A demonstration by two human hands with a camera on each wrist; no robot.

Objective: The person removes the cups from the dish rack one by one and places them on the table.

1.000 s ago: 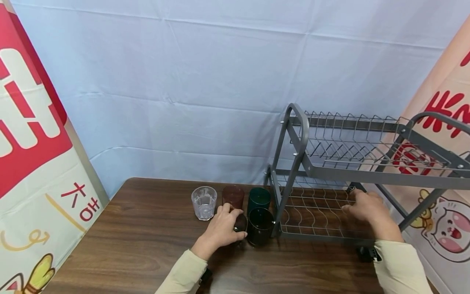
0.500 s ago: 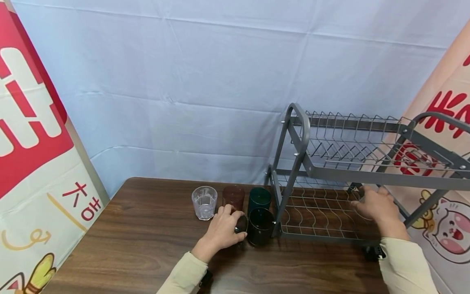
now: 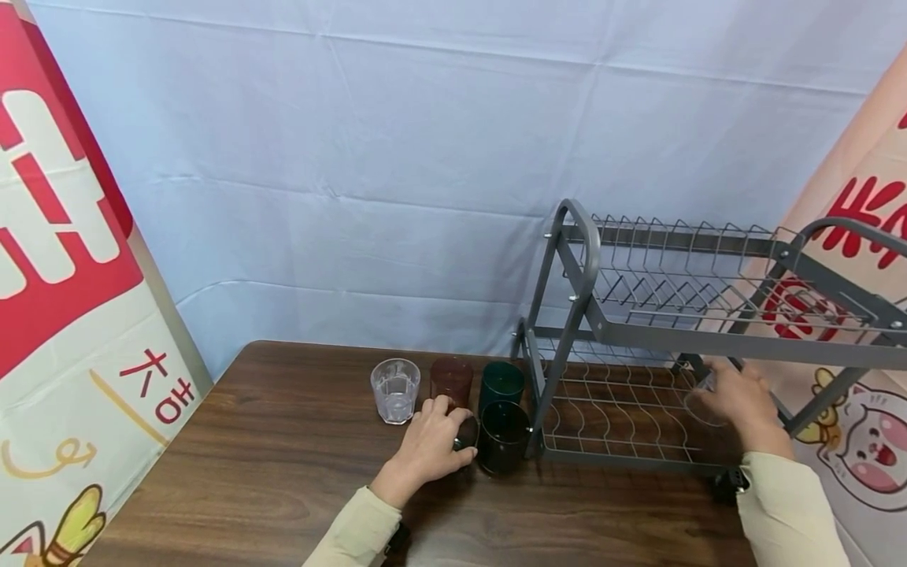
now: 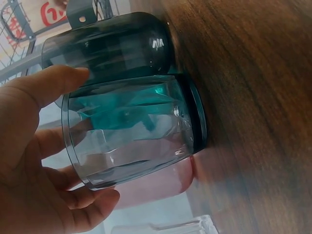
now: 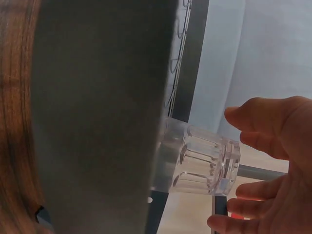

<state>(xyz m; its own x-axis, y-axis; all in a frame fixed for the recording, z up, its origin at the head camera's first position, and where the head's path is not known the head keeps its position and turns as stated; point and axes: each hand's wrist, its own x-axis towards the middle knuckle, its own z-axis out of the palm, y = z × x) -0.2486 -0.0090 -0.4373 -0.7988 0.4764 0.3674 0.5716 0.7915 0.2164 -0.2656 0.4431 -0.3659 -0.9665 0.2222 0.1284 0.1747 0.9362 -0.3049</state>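
My left hand (image 3: 428, 441) holds a smoky grey drinking glass (image 4: 131, 136) near its rim, thumb on one side and fingers round the other. That glass stands upright on the table. Touching or close by it are a dark glass (image 3: 503, 441), a green glass (image 3: 501, 384) and a dark red glass (image 3: 450, 379). A clear glass (image 3: 394, 391) stands to the left. At the right end of the rack's lower tier, a second clear glass (image 5: 202, 158) sits upside down. My right hand (image 3: 740, 398) is beside it, fingers spread and apart from its base (image 5: 229, 168).
The grey two-tier dish rack (image 3: 708, 340) stands at the right of the wooden table (image 3: 234, 457), its upper tier above my right hand. A pale blue cloth (image 3: 368, 173) hangs behind. Printed banners (image 3: 64, 260) flank both sides.
My right hand has drawn back to the right, and the clear glass on the lower tier has come into sight beside it. My left hand has stayed at the grey glass.
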